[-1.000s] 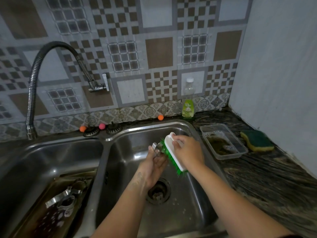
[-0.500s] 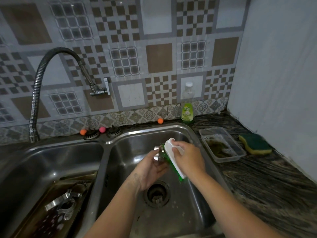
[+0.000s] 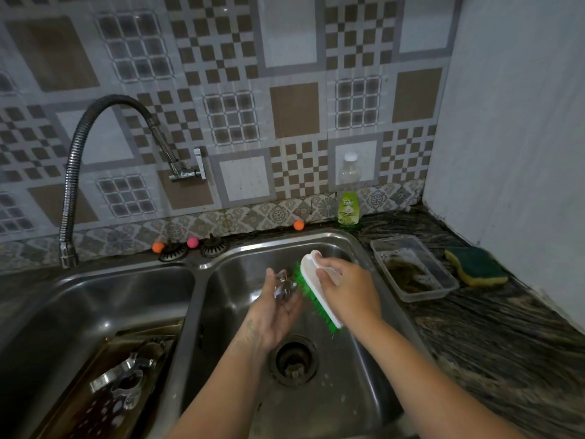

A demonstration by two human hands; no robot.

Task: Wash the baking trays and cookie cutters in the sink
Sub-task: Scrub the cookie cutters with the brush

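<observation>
Just right of the frame's centre, over the right sink basin (image 3: 348, 391), the left hand (image 3: 274, 315) lies palm up, fingers loosely curled around a small metal cookie cutter (image 3: 285, 288). The right hand (image 3: 349, 291) grips the white back of a scrub brush (image 3: 318, 293), whose green bristles touch the cutter. The cutter's shape is hard to make out among glare and fingers. At lower left, a baking tray (image 3: 95, 407) with more cutters (image 3: 126, 373) sits in the left basin, cut off by the frame's edge. Compared with half a second ago, the left fingers have opened more and the brush has drawn slightly right.
</observation>
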